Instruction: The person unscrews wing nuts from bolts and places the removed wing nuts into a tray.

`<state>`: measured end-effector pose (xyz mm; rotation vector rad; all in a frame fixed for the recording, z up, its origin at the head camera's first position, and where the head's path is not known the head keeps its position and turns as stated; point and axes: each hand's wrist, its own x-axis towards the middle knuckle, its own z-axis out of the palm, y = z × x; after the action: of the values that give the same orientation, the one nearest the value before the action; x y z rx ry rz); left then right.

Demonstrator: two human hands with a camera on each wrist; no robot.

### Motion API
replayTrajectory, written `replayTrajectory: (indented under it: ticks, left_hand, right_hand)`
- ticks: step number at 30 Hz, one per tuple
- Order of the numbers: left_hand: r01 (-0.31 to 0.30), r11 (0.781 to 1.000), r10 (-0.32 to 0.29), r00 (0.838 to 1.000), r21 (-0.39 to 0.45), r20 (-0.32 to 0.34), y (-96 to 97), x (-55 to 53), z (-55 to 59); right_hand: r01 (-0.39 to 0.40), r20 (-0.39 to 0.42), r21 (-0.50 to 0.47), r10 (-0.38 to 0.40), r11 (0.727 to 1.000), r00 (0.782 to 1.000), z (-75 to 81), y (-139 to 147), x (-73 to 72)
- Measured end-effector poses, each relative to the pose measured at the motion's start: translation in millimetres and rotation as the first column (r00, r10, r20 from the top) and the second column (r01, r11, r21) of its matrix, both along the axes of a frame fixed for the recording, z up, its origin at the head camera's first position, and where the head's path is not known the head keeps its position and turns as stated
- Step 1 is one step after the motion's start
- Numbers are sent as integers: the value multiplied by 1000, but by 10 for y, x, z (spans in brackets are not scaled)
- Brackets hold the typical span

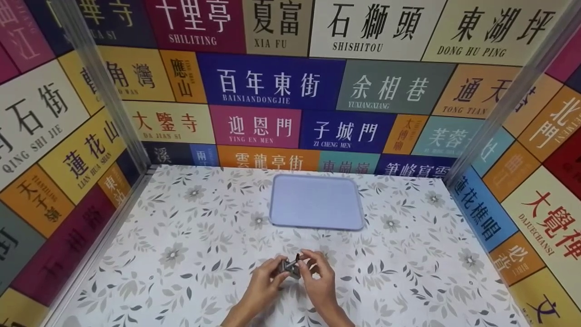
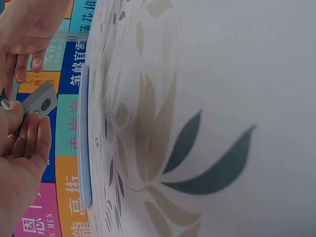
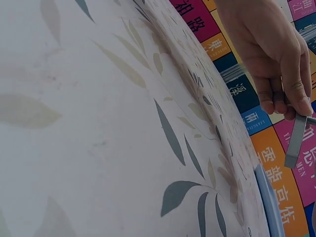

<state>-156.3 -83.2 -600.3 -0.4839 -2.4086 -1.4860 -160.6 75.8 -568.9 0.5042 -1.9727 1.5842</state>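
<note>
Over the near part of the table, my left hand (image 1: 265,279) pinches a small grey metal piece (image 1: 292,269) between thumb and fingers. In the left wrist view this grey piece (image 2: 42,100) is a flat bar-like block with a round hole, and a thin shiny rod (image 2: 5,102) shows beside it. At the piece's right side, my right hand (image 1: 321,274) pinches a dark end of it with thumb and forefinger. The right wrist view shows the left hand (image 3: 276,54) with the grey piece (image 3: 297,140) pointing down from its fingertips; the right hand is mostly outside that view.
A pale blue tray (image 1: 317,202) lies flat beyond the hands, near the back wall. A white cloth with leaf and flower print (image 1: 204,263) covers the table. Walls of coloured sign panels (image 1: 272,84) stand at the back and both sides, with metal posts (image 1: 494,91) at the corners.
</note>
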Motion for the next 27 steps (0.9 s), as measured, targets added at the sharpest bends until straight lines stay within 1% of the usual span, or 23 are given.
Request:
replayTrajectory:
  ticks: [2,6,8,14,20,27]
  left_hand:
    - [0,1000,1,1000,-4,20,-2,-2,3]
    - [8,1000,-8,997,-1,83,-4,-2,15]
    - [8,1000,-8,995,0,97,-2,-2,18]
    - [-6,1000,6,998,-5,62,6,-1,9]
    - [1,1000,-2,997,8,77,3,4,6]
    - [5,1000,-6,998,15,65,0,4,-3]
  right_hand:
    - [-2,-18,17,2,1000,1000,5,1,-2]
    - [-16,-62,49,19,999,998,8,6,-9]
    - [-22,-70,57,26,998,997,8,6,-9]
    - [-4,-90,58,9,998,996,-4,-3,-4]
    - [17,-141,55,-9,998,990,-6,-14,-26]
    - [-19,-117,36,24,999,993,10,-1,-16]
